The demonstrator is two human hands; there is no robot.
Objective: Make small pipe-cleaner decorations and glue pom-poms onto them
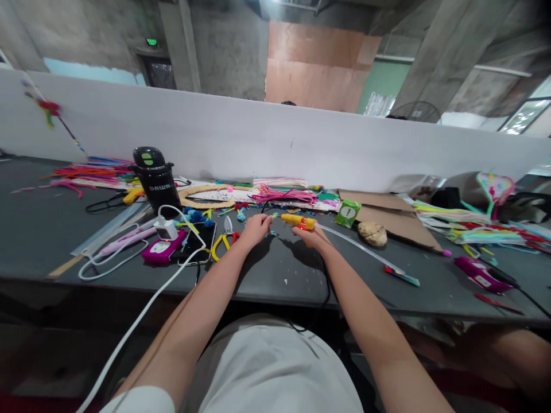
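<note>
My right hand (309, 231) is closed round a yellow hot glue gun (297, 221), its nozzle pointing left. A long clear glue stick (353, 244) trails from the gun's back end toward the right. Just left of the nozzle, my left hand (257, 228) pinches a small greenish-blue piece (274, 217), too small to name. A gap parts the nozzle tip from that hand's fingers. Near my left hand lie red-and-yellow-handled pliers (221, 244) and cutters with bare metal jaws (228, 225).
On the left stand a black bottle (157, 183) and a purple power socket (161, 249) with a white charger, beside a phone (198, 246). Bundled pipe cleaners (286, 195) line the white partition (258, 137). Rightward are a green box (348, 213), a stone (372, 233) and cardboard (400, 221).
</note>
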